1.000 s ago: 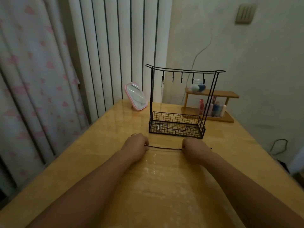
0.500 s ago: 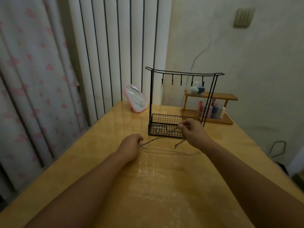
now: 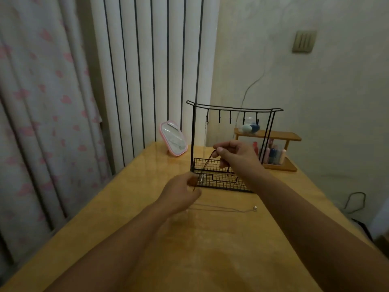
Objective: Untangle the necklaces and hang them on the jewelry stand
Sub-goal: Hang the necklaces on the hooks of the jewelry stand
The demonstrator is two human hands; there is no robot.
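A black wire jewelry stand [image 3: 233, 107] with several hooks and a mesh basket stands at the back middle of the wooden table [image 3: 117, 207]. A thin pale necklace [image 3: 205, 140] hangs from its leftmost hook. My right hand [image 3: 235, 157] is raised in front of the stand and pinches a dark red cord necklace [image 3: 207, 163]. That cord runs down and left to my left hand [image 3: 181, 194], which holds its lower end just above the table. A thin silver chain [image 3: 227, 210] with a small pendant lies flat on the table between my arms.
A pink-framed mirror [image 3: 173, 138] leans at the back left of the table. A small wooden shelf [image 3: 290, 137] with bottles stands behind the stand on the right. Curtains and vertical blinds hang to the left; the table's left edge lies near them.
My right hand rose from the table to mid-height of the stand, lifting the dark red cord. My left hand lifted and moved right. The silver chain stayed on the table.
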